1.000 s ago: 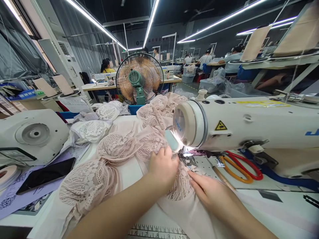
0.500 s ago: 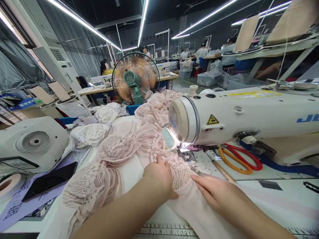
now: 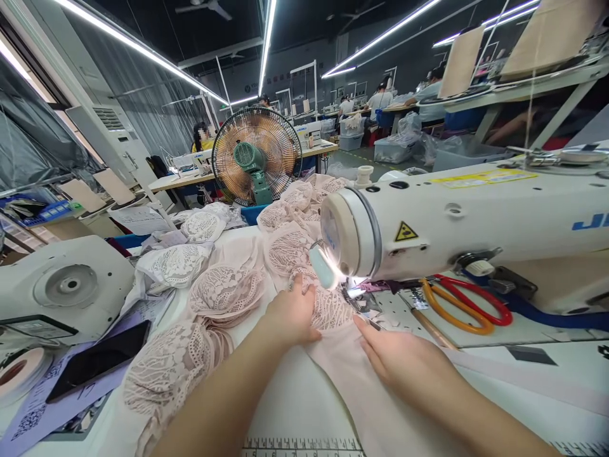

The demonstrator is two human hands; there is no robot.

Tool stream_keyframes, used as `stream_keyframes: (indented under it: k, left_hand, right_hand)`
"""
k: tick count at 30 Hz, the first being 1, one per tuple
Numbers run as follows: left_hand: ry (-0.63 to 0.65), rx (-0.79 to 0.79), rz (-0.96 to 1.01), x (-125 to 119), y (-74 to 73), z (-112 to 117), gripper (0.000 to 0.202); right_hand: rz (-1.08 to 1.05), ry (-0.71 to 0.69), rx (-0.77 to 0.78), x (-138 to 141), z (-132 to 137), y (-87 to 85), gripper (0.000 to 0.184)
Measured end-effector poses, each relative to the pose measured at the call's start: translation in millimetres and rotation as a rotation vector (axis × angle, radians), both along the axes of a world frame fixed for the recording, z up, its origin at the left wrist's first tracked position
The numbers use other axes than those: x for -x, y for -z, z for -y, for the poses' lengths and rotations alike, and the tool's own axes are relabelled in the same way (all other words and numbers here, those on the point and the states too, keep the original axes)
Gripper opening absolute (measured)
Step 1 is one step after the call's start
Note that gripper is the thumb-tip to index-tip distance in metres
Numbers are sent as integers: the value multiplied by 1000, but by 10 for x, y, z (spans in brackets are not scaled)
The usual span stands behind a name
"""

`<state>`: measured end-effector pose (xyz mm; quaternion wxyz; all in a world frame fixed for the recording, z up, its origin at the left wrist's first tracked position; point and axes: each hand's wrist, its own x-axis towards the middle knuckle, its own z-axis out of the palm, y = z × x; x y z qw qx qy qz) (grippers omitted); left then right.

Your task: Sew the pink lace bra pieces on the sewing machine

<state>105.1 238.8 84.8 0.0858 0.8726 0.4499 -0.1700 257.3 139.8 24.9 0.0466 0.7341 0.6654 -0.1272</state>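
A pale pink lace bra (image 3: 333, 311) lies under the lit needle area of the white sewing machine (image 3: 447, 219). My left hand (image 3: 292, 314) rests flat on its lace cup, left of the needle, fingers spread and thumb apart. On the near side, my right hand (image 3: 399, 352) has its thumb and fingers closed on the edge of the plain fabric (image 3: 342, 365), which trails toward me. A small metallic piece shows by the right fingertips; I cannot make out what it is. The stitching point is partly hidden by the machine head and glare.
Stacked pink lace bras (image 3: 166, 362) lie left of my forearm. Orange-handled and red-handled scissors (image 3: 464, 311) lie under the machine arm. A phone (image 3: 99, 358), a tape roll (image 3: 23, 374) and another machine (image 3: 66, 285) are at left. Beyond stands a fan (image 3: 257, 155); people sit farther back.
My left hand has shifted slightly left and away from me, and my right hand slightly left. The bra has moved a little forward under the machine. The camera view has tilted slightly.
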Motion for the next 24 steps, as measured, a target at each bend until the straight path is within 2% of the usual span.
stream_keyframes:
  k: [8,17,24]
  left_hand:
    - [13,70,191,74,52,-190,83]
    - [-41,79,247,65,26,-221,91]
    - [-29,33,352,105,137,-314,90]
  right_hand:
    - [-20,-10,-18,-20,54,51,48]
    - [-64,-10,-77,-40,76,81,45]
    - [-95,-27,-96,-57,111,74,43]
